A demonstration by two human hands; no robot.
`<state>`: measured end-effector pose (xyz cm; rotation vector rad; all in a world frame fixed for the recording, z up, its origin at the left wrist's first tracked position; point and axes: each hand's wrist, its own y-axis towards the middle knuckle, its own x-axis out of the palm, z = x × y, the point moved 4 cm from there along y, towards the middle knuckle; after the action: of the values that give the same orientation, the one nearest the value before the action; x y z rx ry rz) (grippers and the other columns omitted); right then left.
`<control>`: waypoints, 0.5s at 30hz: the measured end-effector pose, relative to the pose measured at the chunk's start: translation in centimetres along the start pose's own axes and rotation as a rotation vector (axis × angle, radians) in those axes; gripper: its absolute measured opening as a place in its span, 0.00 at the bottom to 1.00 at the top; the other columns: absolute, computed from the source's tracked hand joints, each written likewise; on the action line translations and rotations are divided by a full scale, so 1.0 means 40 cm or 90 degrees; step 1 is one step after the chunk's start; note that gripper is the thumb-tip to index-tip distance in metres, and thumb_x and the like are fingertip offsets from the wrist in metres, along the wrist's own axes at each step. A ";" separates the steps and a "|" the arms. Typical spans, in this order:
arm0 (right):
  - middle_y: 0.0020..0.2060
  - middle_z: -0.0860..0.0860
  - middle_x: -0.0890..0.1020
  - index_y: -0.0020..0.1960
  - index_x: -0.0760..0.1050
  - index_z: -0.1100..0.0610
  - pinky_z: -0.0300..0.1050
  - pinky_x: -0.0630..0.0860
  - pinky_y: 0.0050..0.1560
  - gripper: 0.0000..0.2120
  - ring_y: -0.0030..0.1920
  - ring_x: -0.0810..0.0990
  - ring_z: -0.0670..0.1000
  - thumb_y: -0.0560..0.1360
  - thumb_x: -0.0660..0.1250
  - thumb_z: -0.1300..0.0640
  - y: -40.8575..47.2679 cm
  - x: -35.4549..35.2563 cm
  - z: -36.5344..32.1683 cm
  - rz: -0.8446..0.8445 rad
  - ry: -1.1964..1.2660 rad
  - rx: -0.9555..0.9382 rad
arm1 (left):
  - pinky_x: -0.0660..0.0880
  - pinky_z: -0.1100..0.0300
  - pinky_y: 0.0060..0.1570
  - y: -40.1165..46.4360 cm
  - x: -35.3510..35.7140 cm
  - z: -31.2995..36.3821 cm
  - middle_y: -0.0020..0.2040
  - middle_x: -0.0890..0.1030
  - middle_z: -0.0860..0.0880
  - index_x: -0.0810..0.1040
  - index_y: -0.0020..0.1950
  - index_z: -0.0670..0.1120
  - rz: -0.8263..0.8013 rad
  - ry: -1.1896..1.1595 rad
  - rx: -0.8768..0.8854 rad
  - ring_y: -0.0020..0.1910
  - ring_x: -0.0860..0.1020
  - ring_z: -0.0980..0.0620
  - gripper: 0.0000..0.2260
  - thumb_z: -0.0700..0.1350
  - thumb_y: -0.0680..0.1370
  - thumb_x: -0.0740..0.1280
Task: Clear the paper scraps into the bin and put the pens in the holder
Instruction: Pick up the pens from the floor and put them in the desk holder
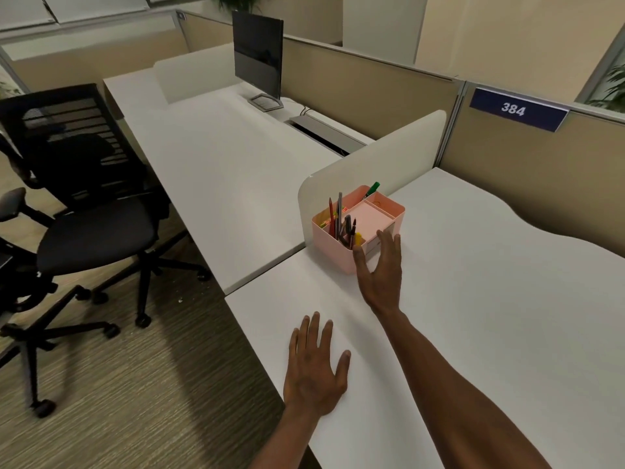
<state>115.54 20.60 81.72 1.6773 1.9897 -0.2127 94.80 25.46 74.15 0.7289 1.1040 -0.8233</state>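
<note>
A pink holder (329, 247) with several compartments stands on the white desk (490, 299), against a low cream divider. Several pens and pencils (340, 221) stand upright in its near-left compartments, and a green marker (373, 188) leans out of its far corner. My right hand (382, 269) reaches to the holder's near right side, fingers spread, holding nothing; whether it touches the holder I cannot tell. My left hand (316, 370) lies flat, palm down, on the desk near its left edge. No paper scraps or bin are in view.
A cream divider (382, 154) separates this desk from the neighbouring desk (203, 157), which carries a monitor (258, 55). A black office chair (91, 198) stands on the carpet to the left. Beige partition walls with a "384" sign (514, 109) close off the back.
</note>
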 end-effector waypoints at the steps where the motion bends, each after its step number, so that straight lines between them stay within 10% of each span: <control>1: 0.82 0.49 0.59 0.80 0.58 0.50 0.47 0.52 0.72 0.37 0.82 0.54 0.53 0.78 0.62 0.35 -0.025 -0.012 -0.001 -0.008 -0.008 0.008 | 0.43 0.52 0.80 -0.001 -0.002 0.000 0.84 0.53 0.51 0.58 0.81 0.55 0.000 -0.004 -0.001 0.83 0.48 0.51 0.32 0.68 0.81 0.50; 15: 0.83 0.48 0.52 0.82 0.52 0.48 0.52 0.51 0.80 0.41 0.83 0.48 0.50 0.77 0.51 0.27 -0.463 -0.210 0.006 -0.099 -0.228 -0.063 | 0.48 0.49 0.81 -0.072 -0.123 0.035 0.82 0.59 0.51 0.59 0.81 0.51 0.031 -0.168 0.019 0.82 0.52 0.51 0.31 0.65 0.82 0.47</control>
<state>98.77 9.12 81.69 1.3172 1.8258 -0.4307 91.87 23.82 78.94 0.6494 0.8367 -0.8692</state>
